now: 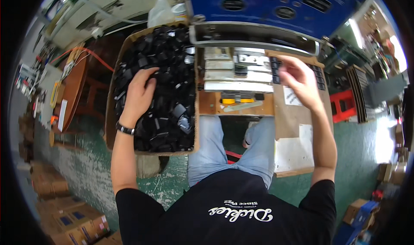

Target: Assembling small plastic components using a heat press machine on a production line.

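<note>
My left hand (140, 92) is over a cardboard box (196, 128) heaped with small glossy black plastic pieces (166, 102). Its thumb and forefinger are apart, fingertips close to the pieces, and nothing shows between them. On the other side, my right hand (300, 79), a little blurred, hovers beside black square pieces (319, 77) set out in rows on a cardboard surface (293, 115). Its thumb and fingers are spread with no piece visible between them. Between the hands is a metal fixture (220, 75) with a dark round-edged part (240, 70) on it.
A blue machine panel (276, 5) with a lit red display rises behind the fixture. A yellow-and-black tool (237, 101) lies on the wooden ledge near my knees. A red stool (343, 107) stands at the right, and cardboard boxes (73, 219) are stacked at the lower left.
</note>
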`<state>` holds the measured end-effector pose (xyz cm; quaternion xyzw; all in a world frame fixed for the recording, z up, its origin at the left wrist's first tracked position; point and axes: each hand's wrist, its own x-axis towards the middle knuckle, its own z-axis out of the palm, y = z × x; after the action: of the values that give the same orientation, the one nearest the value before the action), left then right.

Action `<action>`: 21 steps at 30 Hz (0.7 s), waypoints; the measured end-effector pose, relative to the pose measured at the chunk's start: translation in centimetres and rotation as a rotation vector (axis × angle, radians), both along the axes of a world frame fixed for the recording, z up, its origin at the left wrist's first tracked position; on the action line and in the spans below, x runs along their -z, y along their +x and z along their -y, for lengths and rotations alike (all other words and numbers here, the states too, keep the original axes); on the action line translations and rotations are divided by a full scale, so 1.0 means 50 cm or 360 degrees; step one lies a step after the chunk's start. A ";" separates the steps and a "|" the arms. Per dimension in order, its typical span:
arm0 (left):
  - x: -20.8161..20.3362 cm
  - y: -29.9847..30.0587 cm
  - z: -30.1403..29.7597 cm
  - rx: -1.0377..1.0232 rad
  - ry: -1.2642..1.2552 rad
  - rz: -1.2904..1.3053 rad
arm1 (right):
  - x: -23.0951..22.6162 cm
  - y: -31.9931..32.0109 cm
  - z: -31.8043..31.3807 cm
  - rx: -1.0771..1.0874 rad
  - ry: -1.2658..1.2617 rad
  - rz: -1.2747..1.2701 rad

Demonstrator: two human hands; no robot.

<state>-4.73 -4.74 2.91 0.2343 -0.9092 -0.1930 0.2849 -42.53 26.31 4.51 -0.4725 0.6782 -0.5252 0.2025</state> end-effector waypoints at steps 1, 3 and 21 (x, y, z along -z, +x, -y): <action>-0.009 -0.010 -0.017 -0.0011 0.0288 -0.0101 | -0.016 0.029 0.025 -0.0119 0.0014 -0.0031; -0.031 -0.022 -0.045 -0.0056 0.0866 -0.0274 | -0.036 0.071 0.076 -0.0119 0.0253 -0.0179; -0.057 -0.339 -0.147 0.0595 0.0864 -0.0088 | 0.056 0.014 0.015 0.0324 -0.0394 0.0345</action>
<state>-21.69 2.63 5.75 0.1254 -0.8438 -0.4836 0.1962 -41.82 25.55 1.70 -0.3634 0.6269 -0.6702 0.1604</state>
